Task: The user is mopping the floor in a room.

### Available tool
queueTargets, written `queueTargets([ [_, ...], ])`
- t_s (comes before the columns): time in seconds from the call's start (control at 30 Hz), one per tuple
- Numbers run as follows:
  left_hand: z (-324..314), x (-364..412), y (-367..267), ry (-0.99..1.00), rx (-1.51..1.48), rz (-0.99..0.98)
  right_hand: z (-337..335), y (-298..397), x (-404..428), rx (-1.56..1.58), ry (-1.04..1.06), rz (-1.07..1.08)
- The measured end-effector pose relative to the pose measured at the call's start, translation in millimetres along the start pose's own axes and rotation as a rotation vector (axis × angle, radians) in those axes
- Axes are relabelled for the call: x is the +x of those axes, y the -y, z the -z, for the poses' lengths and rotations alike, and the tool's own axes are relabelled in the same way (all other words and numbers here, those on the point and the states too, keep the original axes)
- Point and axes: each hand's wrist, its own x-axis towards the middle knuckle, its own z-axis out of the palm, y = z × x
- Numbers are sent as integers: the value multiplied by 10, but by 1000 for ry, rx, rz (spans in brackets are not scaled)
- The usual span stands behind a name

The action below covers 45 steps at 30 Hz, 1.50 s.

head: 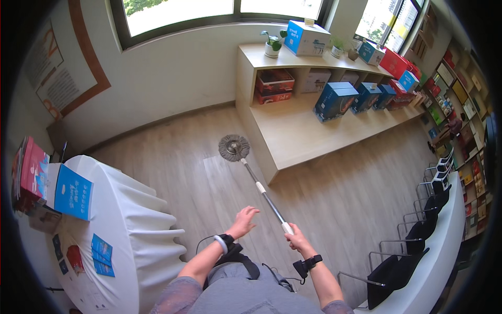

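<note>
A spin mop with a metal-and-white telescopic handle (273,205) slants away from me across the wood-look floor (188,184). My right hand (299,238) grips the handle near its white upper end. Grey mop strands (234,148) lie spread in a round on the floor, close beside the base of the wooden display unit (257,145). My left hand (244,222) is off the handle, held in the air to its left with the fingers apart and nothing in them. Both wrists wear black straps.
At left stands a table with a white draped cloth (129,219), bearing boxes and blue leaflets (102,255). Gift boxes (336,101) and potted plants (272,44) sit on the display unit. Black chairs (396,271) line a white counter (443,231) at right. A person (455,126) is far right.
</note>
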Motion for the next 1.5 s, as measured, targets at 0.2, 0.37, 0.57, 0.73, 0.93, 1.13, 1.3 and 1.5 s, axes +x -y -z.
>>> queueTargets([
  [0.2, 1069, -416, 907, -50, -51, 161, -2, 174, -449, -3, -13, -17],
  [0.37, 1327, -543, 1238, -99, -173, 246, 30, 703, -1248, 13, -21, -130],
  [0.57, 1512, -436, 1366, -143, -191, 321, -322, 1272, -817, 123, 4, -115],
  [0.73, 1869, -139, 1366, -109, -35, 280, -622, 1590, 362, 26, 29, 36],
  [0.93, 2154, 70, 1552, -121, 91, 315, -819, 2423, 2091, 24, 83, 121],
  [1.13, 2459, 642, 1654, -62, 94, 333, -1054, 3208, 2808, -158, 54, 146],
  [1.3, 2431, 1424, 1639, 35, 83, 210, -827, 2947, 2680, -254, 75, 209],
  [1.5, 1715, 2340, 1706, 252, 132, -186, 1, 2980, 1300, -431, 117, 162],
])
